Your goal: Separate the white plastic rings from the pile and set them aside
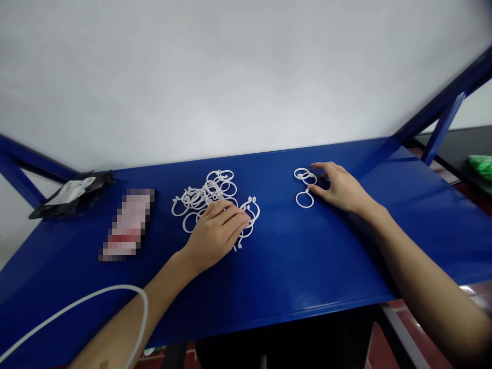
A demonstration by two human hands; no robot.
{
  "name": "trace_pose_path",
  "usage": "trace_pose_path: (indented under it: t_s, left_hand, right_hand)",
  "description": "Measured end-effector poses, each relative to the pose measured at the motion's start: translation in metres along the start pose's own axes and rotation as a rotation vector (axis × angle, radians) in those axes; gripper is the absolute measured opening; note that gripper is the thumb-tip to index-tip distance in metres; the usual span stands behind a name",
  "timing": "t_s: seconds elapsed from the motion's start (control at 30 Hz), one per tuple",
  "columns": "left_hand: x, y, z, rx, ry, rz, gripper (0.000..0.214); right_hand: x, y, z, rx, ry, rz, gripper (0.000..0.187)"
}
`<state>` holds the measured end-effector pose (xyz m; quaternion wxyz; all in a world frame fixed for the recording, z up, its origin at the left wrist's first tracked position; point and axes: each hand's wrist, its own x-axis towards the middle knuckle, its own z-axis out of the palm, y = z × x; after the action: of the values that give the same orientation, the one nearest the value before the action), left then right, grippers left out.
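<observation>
A loose heap of white plastic curtain rings (pixel 205 195) with small eyelets lies left of centre; some of the rings are sprung open. My left hand (pixel 217 233) rests over the heap's near right side, its fingers bent and held together with the tips at several rings (pixel 252 207). The thumb and whatever is under the palm are hidden. To the right, three rings (pixel 305 199) lie as a small separate group. My right hand (pixel 338 187) is beside them, thumb and forefinger apart, the thumb tip close to the nearest ring's eyelet.
All this lies on a blue table (pixel 284 266) against a pale wall (pixel 246 77). A pixelated flat object (pixel 128 225) and a black plastic package (pixel 73 195) with a white label are at the left. A white cable (pixel 111 288) loops above my left forearm. Blue frame bars (pixel 444 128) rise at the sides.
</observation>
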<state>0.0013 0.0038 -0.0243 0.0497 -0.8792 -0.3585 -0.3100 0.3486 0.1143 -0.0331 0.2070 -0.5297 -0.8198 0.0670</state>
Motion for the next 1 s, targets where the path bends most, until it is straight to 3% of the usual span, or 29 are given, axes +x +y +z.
trace_pose_path:
  t_s: [0.43, 0.63, 0.73, 0.87, 1.0]
  left_hand:
    - [-0.002, -0.001, 0.000, -0.007, -0.008, -0.012, 0.009]
    - [-0.001, -0.001, -0.001, 0.000, -0.003, -0.015, 0.009]
    - [-0.001, -0.001, -0.001, -0.001, 0.002, -0.017, 0.009]
    - [0.000, -0.002, -0.001, 0.003, 0.010, -0.020, 0.010]
    - [0.000, -0.001, -0.002, 0.009, 0.011, -0.017, 0.010]
  right_hand:
    - [-0.007, -0.002, -0.012, -0.167, -0.036, 0.088, 0.068]
    - [0.020, -0.007, -0.010, -0.201, -0.126, 0.077, 0.074]
    - [0.036, -0.011, -0.005, -0.282, -0.162, 0.079, 0.066]
    - [0.045, -0.009, -0.007, -0.240, -0.160, -0.060, 0.044]
    - [0.043, -0.003, -0.022, -0.141, -0.205, -0.268, 0.043]
